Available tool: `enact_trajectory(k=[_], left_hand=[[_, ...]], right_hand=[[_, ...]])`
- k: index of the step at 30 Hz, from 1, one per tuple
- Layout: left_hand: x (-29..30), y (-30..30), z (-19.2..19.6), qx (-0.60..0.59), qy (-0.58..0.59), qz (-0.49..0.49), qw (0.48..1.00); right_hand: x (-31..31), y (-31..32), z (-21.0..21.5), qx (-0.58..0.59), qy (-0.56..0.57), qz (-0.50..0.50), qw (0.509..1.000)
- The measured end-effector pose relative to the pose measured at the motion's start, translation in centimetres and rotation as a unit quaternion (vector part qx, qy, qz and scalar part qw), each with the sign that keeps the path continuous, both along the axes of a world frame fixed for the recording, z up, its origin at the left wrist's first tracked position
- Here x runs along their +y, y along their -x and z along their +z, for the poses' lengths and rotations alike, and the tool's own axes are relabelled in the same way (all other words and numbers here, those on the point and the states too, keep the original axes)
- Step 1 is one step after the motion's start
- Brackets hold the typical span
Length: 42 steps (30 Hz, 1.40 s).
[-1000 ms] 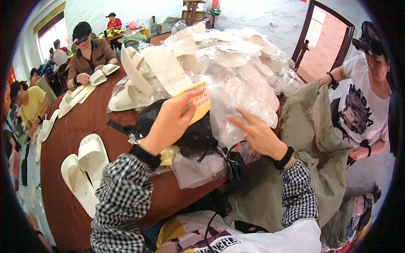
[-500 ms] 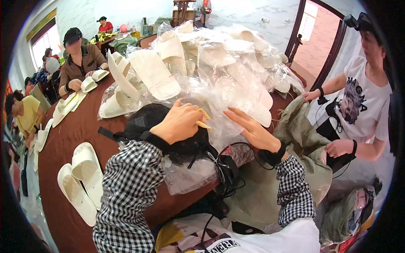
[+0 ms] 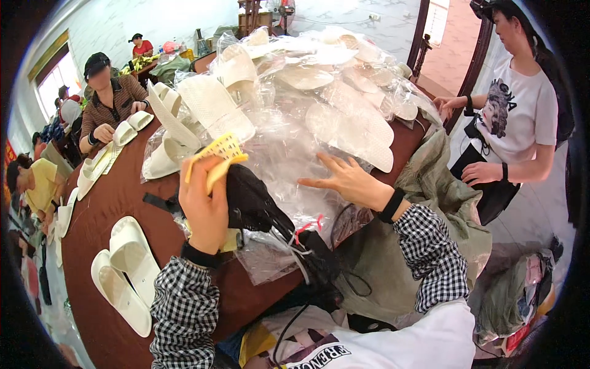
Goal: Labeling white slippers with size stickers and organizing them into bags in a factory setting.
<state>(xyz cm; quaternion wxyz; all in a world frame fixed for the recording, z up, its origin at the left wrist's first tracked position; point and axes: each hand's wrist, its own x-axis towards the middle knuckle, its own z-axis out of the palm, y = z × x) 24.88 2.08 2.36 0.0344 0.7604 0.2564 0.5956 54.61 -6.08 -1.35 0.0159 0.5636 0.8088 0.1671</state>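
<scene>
My left hand (image 3: pixel 206 206) is closed around a folded yellow printed sheet (image 3: pixel 222 146), whose rows of small dark marks show above the fingers. Beside it lies a black mesh bag (image 3: pixel 255 200) with cords and a red tie. My right hand (image 3: pixel 353 183) has its fingers spread over clear plastic bags (image 3: pixel 279 144), holding nothing; whether the fingertips touch the plastic I cannot tell. Just beyond is a heap of cream slippers (image 3: pixel 347 120), many wrapped in clear plastic. A pair of unwrapped cream slippers (image 3: pixel 126 270) rests left of my left forearm.
The round table has a brown cover (image 3: pixel 243 301). A person in a striped top (image 3: pixel 117 104) sits at the far left by more slippers (image 3: pixel 92 172). At right stands a person in a white T-shirt (image 3: pixel 516 117), near a greenish sack (image 3: pixel 433 178) against the table edge.
My left hand has drawn left and nearer, lifting the yellow sheet so its printed side shows. My right hand has shifted slightly, fingers more spread. The person at right has turned toward the table.
</scene>
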Motion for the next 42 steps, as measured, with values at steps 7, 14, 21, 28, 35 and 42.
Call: enact_trajectory(k=[7, 14, 21, 28, 35, 42], left_hand=[[1.8, -3.7, -0.6, 0.033, -0.016, -0.026, 0.999], [1.7, -5.0, -3.1, 0.208, 0.039, -0.077, 0.974], [0.2, -1.6, -1.8, 0.245, 0.087, -0.169, 0.951], [-3.7, 8.9, -0.1, 0.25, 0.16, -0.09, 0.951], [-4.7, 18.3, -3.0, 0.401, 0.227, 0.253, 0.851], [-4.4, 20.5, -6.7, 0.446, 0.241, 0.362, 0.782]], right_hand=[[-0.1, 2.5, -0.6, 0.012, 0.01, 0.187, 0.982], [0.1, 0.2, -0.6, 0.424, 0.268, 0.195, 0.843], [0.0, -0.6, 0.4, 0.611, 0.119, 0.042, 0.782], [0.1, -1.4, 4.0, 0.727, 0.139, -0.063, 0.67], [-1.4, 8.2, 12.8, 0.581, 0.056, 0.064, 0.809], [9.9, 17.8, 13.8, 0.381, -0.031, 0.212, 0.899]])
